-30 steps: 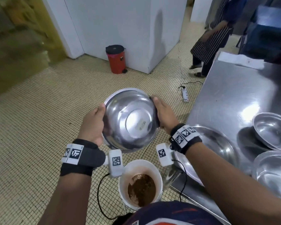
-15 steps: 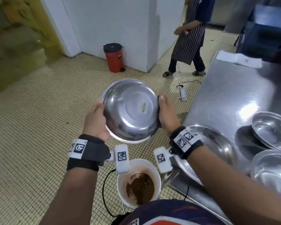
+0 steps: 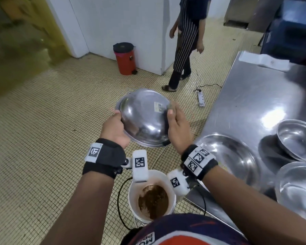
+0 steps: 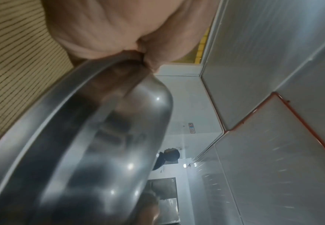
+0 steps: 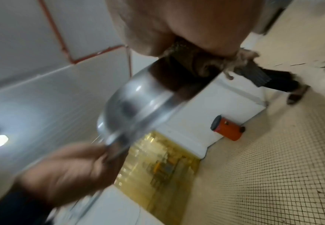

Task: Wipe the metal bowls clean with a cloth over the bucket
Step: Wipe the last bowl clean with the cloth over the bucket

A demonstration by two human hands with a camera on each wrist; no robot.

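Steel bowl (image 3: 145,117) inverted, barcode sticker (image 3: 158,107) on base

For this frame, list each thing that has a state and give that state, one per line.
held bowl: upside down, base up, tilted, held in the air.
left hand: grips the bowl's rim.
right hand: presses a cloth to the bowl's side.
bucket: on the floor, open, brown residue inside.
red bin: lid closed.
counter bowls: upright.

The steel counter (image 3: 251,106) bears three metal bowls (image 3: 233,156) and folded white paper (image 3: 263,60).
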